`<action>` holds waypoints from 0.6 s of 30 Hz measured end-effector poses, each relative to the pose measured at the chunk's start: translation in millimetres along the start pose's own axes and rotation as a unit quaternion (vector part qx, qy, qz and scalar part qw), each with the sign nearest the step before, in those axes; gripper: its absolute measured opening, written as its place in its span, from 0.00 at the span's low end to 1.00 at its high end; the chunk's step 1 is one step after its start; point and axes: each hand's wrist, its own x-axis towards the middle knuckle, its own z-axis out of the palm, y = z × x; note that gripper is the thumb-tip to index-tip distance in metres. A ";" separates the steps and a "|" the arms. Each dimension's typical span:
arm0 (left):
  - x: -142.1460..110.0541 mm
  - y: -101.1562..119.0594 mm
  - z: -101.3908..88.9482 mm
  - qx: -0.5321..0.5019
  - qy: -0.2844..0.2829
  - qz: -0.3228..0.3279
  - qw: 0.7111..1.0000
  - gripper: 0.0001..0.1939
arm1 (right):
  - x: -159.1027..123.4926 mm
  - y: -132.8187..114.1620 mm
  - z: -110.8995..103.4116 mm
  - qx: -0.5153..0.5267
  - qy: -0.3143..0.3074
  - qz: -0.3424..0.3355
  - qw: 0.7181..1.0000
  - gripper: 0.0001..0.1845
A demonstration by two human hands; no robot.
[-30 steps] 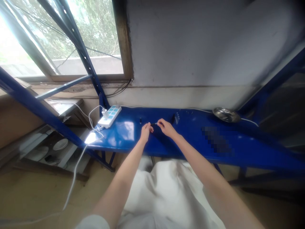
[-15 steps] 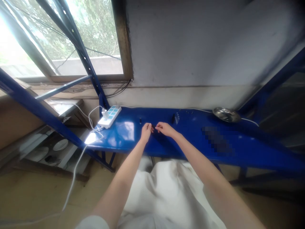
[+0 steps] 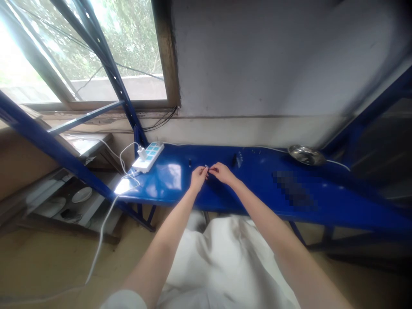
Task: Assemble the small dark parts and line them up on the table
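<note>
Over the blue table [image 3: 260, 189], my left hand [image 3: 198, 177] and my right hand [image 3: 222, 172] are close together with fingertips pinched. Between them is a tiny pale and dark piece [image 3: 207, 167], too small to name. Both hands appear closed on it. A small black cylinder-like piece [image 3: 189, 163] rests on the table just beyond my left hand. Past my right hand lie a dark object [image 3: 234, 160] and, against it, a clear plastic piece with a row of bumps [image 3: 239, 159].
A white power strip [image 3: 148, 157] with a plugged-in charger and cable occupies the table's left end. A shiny metal bowl [image 3: 306, 155] sits at the back right, with a blurred-out dark item [image 3: 293, 189] nearer me. Blue frame posts [image 3: 112, 77] rise on the left.
My right hand has shifted slightly left, so the fingertips of both hands now nearly meet. A small pale piece has become visible between them.
</note>
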 end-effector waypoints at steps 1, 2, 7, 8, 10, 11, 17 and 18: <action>0.2 -0.1 0.1 -0.007 0.002 -0.002 1.000 0.14 | 0.1 -1.2 3.4 0.007 -0.008 0.001 1.000 0.08; 0.3 0.1 0.1 -0.012 0.006 -0.005 1.000 0.15 | 0.3 -2.0 6.0 0.017 -0.015 0.003 1.000 0.08; -0.1 4.3 -0.4 -0.018 0.010 -0.015 1.000 0.17 | 1.6 -0.4 8.8 0.053 -0.047 0.007 0.997 0.07; -0.3 5.3 -0.5 -0.019 0.009 -0.017 1.000 0.16 | 1.8 0.3 8.4 0.046 -0.053 0.001 0.998 0.07; -0.9 7.2 -0.5 -0.021 0.002 -0.020 1.000 0.15 | 1.7 1.5 7.4 0.031 -0.064 -0.021 0.997 0.07; -1.2 8.0 -0.5 -0.022 -0.003 -0.022 1.000 0.14 | 1.5 1.9 6.9 0.024 -0.067 -0.033 0.997 0.07; -3.2 10.3 0.6 -0.032 -0.006 -0.025 0.999 0.10 | -3.5 8.2 0.9 0.017 -0.019 -0.031 0.999 0.08; -3.4 10.4 0.6 -0.030 -0.006 -0.026 0.999 0.10 | -5.2 11.8 -0.7 0.020 0.006 -0.015 1.000 0.09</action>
